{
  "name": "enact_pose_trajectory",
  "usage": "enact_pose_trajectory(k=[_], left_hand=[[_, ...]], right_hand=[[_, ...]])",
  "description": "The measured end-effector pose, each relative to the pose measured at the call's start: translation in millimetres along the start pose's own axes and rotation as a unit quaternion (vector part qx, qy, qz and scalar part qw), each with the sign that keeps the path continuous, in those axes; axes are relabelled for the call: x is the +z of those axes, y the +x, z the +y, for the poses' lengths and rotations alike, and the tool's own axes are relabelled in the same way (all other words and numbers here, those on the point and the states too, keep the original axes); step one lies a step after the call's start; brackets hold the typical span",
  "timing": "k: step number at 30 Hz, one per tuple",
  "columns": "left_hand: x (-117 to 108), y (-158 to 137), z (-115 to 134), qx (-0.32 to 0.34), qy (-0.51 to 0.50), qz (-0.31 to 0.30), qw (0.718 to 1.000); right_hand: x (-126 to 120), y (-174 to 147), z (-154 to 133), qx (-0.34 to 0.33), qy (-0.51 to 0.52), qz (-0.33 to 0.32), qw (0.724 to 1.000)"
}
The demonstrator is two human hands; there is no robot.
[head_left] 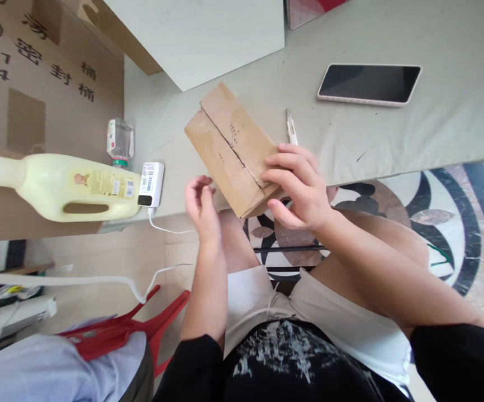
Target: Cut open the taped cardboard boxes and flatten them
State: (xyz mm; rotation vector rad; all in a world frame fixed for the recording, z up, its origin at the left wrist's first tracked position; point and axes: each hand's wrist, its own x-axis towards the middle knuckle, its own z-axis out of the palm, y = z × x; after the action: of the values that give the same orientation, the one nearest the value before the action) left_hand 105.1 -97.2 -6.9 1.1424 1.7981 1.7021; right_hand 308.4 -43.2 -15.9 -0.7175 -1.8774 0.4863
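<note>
A small brown cardboard box (pixel 230 151) lies askew at the table's front edge, its near corner jutting toward my lap. Its top flaps meet along a seam, with clear tape over it and small dark print. My right hand (pixel 298 187) touches the box's right end with fingers spread, the thumb held apart from them. Just left of the box, my left hand (pixel 202 206) hovers with loosely curled fingers and nothing visible in it; some of its fingers are partly hidden. Behind my right hand lies a slim white utility knife (pixel 291 127), apart from the fingers.
A phone (pixel 370 84) lies to the right. At left are a yellow detergent bottle (pixel 78 187), a clear small bottle (pixel 120 140), a white device (pixel 151 184) with a cable, and a large carton (pixel 70 106). A white box (pixel 221 39) stands behind; a red chair (pixel 158 321) is below left.
</note>
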Motion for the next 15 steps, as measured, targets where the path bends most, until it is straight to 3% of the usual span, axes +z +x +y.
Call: enact_pose_trajectory(k=[2,5,6,7,9,11,15], left_hand=[[3.0,4.7,10.7,0.147,-0.019,-0.018,0.989],[15.0,8.4,17.6,0.292,0.038,-0.134,0.946],[20.2,8.8,15.6,0.305,0.082,-0.176,0.932],[25.4,8.9,11.6,0.328,0.083,-0.167,0.926],[34.9,8.4,0.3,0.327,0.047,-0.091,0.939],[41.8,7.3,-10.7,0.312,0.04,-0.076,0.946],[47.1,5.0,-17.9,0.295,0.027,-0.065,0.953]], right_hand=[[-0.7,1.1,-0.7,-0.001,0.006,-0.003,1.0],[-4.0,2.3,-0.5,-0.001,0.004,0.001,1.0],[-5.6,2.5,0.8,0.0,-0.001,0.011,1.0],[-7.4,2.8,3.1,0.009,-0.004,0.028,1.0],[-10.7,3.6,10.9,0.054,0.0,0.08,0.995],[-12.7,4.6,21.9,0.131,-0.01,0.099,0.986],[-12.2,5.6,40.7,0.267,-0.125,-0.034,0.955]])
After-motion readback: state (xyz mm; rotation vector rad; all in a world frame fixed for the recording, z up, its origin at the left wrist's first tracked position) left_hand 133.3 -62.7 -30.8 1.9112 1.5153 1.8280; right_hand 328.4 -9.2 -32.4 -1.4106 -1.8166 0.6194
